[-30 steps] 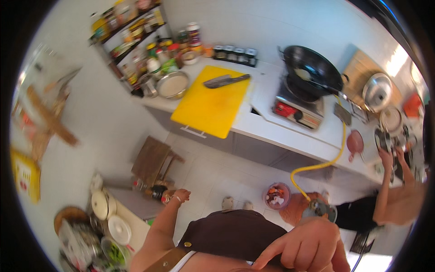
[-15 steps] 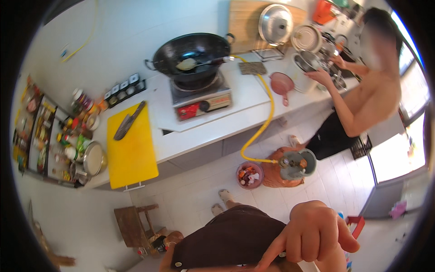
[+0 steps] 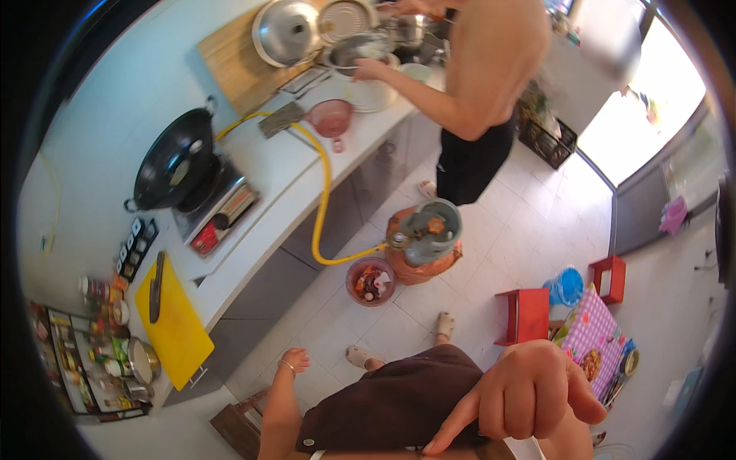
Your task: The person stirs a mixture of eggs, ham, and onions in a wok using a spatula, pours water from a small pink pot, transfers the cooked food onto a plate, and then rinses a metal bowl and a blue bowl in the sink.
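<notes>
My left hand (image 3: 294,360), with a bracelet at the wrist, hangs over the floor beside my brown apron (image 3: 391,399). Its fingers look loosely stretched and hold nothing. Close to the camera, my right hand (image 3: 529,391) is raised with its fingers curled. One digit reaches down to the apron's top edge; whatever lies inside the curled fingers is hidden. Beyond my feet stands a gas cylinder (image 3: 418,268) with a yellow hose (image 3: 325,192), beside a bowl of food scraps (image 3: 371,282).
A black wok (image 3: 165,165) sits on a gas stove (image 3: 222,218). A knife (image 3: 156,287) lies on a yellow cutting board (image 3: 176,330). Another person (image 3: 491,69) handles a metal basin (image 3: 356,52) at the counter. Red stools (image 3: 524,316) and a blue bucket (image 3: 565,287) stand right.
My view has swung to the right, bringing in the stools, bucket and checked cloth. My left hand has come out beside the apron. My right hand keeps its curled pose.
</notes>
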`<state>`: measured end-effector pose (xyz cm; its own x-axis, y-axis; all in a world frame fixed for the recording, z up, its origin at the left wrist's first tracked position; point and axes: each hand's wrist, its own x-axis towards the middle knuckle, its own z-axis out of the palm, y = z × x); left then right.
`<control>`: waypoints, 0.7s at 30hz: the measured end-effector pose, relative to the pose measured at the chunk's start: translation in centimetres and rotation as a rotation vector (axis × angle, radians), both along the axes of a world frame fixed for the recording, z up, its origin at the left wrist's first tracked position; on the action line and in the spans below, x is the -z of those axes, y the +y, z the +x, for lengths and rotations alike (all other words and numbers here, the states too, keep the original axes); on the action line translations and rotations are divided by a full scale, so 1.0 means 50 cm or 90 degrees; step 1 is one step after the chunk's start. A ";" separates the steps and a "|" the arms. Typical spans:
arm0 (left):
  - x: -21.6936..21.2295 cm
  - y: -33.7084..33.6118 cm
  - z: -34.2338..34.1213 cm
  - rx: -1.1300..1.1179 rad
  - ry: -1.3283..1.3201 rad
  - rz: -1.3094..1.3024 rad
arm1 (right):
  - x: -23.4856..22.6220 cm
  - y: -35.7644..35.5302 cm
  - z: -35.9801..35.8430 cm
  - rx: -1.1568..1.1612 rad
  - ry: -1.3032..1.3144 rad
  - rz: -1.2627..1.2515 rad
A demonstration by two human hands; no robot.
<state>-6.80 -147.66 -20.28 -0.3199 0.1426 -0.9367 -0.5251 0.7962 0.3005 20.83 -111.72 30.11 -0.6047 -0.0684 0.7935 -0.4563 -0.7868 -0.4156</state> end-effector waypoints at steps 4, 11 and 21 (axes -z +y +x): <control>-0.081 0.211 0.187 0.258 -0.087 -0.082 | 0.023 0.197 0.160 0.019 0.088 0.073; -0.041 0.557 0.432 0.674 -0.140 -0.066 | 0.020 0.473 0.463 0.174 0.080 0.070; -0.016 1.130 0.484 0.975 0.018 0.148 | 0.065 0.829 0.534 0.213 0.083 -0.009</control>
